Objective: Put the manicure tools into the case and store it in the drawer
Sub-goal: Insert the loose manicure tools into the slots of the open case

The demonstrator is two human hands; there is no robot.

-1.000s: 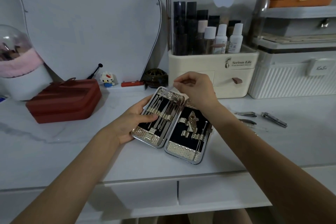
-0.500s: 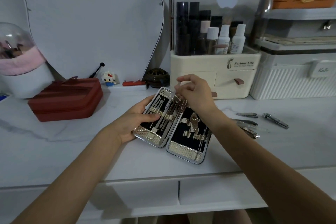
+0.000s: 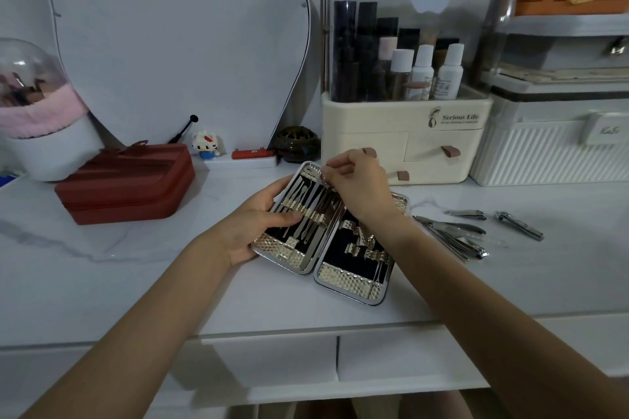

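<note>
We are looking down at the manicure case (image 3: 354,269) lying open on the white desk (image 3: 102,282), its two halves spread like a book. Our left hand (image 3: 253,224) is gripping the left half from its outer edge, fingers curled under it and the thumb pressing across the row of tools (image 3: 306,211) already tucked under the strap. Our right hand (image 3: 357,187) is hovering over the top of the hinge, its fingers (image 3: 335,168) pinching the upper end of a thin metal tool (image 3: 326,177); how far that tool is sitting in its slot we cannot tell. To the right of the case, loose nail clippers (image 3: 517,224) and other steel tools (image 3: 452,235) are lying on the desk, well apart from both hands. Closed drawer fronts (image 3: 408,354) are showing under the desk edge.
</note>
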